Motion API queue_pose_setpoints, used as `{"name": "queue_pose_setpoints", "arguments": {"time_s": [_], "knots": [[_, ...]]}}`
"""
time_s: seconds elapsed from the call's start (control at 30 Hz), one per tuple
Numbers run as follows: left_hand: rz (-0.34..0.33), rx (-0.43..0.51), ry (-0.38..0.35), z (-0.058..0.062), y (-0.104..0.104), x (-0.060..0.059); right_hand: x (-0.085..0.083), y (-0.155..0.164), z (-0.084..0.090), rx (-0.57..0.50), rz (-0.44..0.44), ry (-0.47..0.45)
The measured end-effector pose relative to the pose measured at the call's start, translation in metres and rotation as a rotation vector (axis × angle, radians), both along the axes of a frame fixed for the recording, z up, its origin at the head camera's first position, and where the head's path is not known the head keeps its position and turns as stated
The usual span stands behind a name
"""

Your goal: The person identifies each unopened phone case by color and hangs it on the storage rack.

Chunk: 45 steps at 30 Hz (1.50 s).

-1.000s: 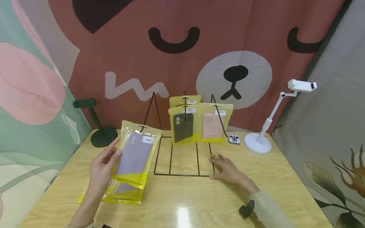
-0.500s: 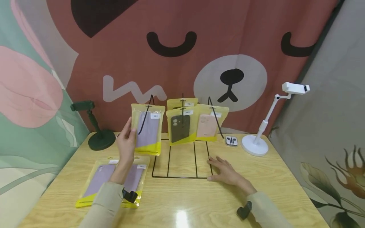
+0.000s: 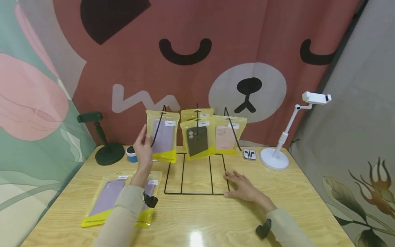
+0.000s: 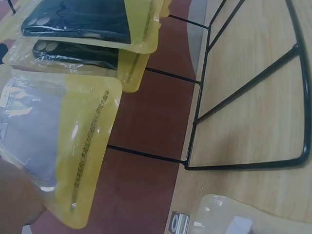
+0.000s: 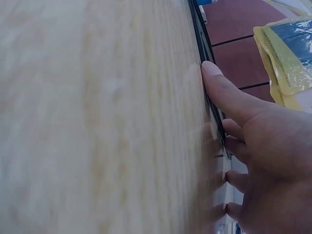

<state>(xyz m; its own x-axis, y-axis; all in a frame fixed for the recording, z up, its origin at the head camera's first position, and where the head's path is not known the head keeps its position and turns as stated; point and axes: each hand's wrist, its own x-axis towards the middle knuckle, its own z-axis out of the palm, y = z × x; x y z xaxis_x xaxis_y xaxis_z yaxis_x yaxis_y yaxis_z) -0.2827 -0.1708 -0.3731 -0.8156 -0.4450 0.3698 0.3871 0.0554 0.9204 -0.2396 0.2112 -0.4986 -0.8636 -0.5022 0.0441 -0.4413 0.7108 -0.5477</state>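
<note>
My left hand (image 3: 144, 151) pinches the left edge of a yellow-and-clear pouch with a purple phone case (image 3: 163, 135) inside. That pouch hangs on the left prong of a black wire display rack (image 3: 197, 193), the prong passing over its front. In the left wrist view, part of the hand shows beside the pouch's lower end (image 4: 87, 151). My right hand (image 3: 242, 187) rests fingers spread on the table against the rack's right base corner, thumb at the wire (image 5: 207, 97). On the other prongs hang pouches with a black phone case (image 3: 197, 140) and a pink phone case (image 3: 224, 138).
Two pouches with purple cases (image 3: 108, 197) lie on the wooden table at front left, partly under my left forearm. A dark green phone stand (image 3: 109, 153), a blue tub (image 3: 132, 154), boxed earphones (image 3: 249, 154) and a white phone stand (image 3: 274, 159) line the back.
My left hand has carried the pouch with the purple case up and right, from above the lying pouches onto the left prong, then slid it farther back. The right hand stays put.
</note>
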Motion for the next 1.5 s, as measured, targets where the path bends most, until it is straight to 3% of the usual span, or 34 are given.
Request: {"name": "queue_pose_setpoints", "arguments": {"time_s": [0.2,0.27,0.37,0.57,0.73,0.9,1.0,1.23,1.5], "knots": [[-0.044,-0.063,-0.083,-0.01,-0.012,-0.003,0.0,0.001,-0.005,-0.008,0.003,-0.005],[-0.069,-0.124,-0.108,-0.019,-0.026,-0.004,0.0,0.001,-0.006,-0.007,0.005,-0.003],[-0.105,-0.307,-0.186,-0.033,-0.052,0.002,0.0,0.001,-0.005,-0.003,0.006,0.003],[-0.157,-0.83,-0.373,-0.052,-0.104,0.04,-0.001,0.002,-0.001,0.01,0.005,0.023],[-0.164,-1.096,-0.601,-0.071,-0.137,0.074,-0.002,0.002,0.001,0.013,-0.001,0.009],[-0.235,-1.141,-0.824,-0.085,-0.158,0.095,-0.002,0.002,0.0,0.018,-0.007,0.015],[-0.239,-1.15,-0.879,-0.088,-0.163,0.102,-0.002,0.003,-0.001,0.012,-0.002,0.008],[-0.144,-1.15,-0.857,-0.087,-0.17,0.108,-0.002,0.003,-0.002,0.012,0.001,0.015],[-0.145,-1.099,-0.737,-0.089,-0.185,0.102,-0.002,0.002,-0.001,0.008,-0.002,0.012]]}}
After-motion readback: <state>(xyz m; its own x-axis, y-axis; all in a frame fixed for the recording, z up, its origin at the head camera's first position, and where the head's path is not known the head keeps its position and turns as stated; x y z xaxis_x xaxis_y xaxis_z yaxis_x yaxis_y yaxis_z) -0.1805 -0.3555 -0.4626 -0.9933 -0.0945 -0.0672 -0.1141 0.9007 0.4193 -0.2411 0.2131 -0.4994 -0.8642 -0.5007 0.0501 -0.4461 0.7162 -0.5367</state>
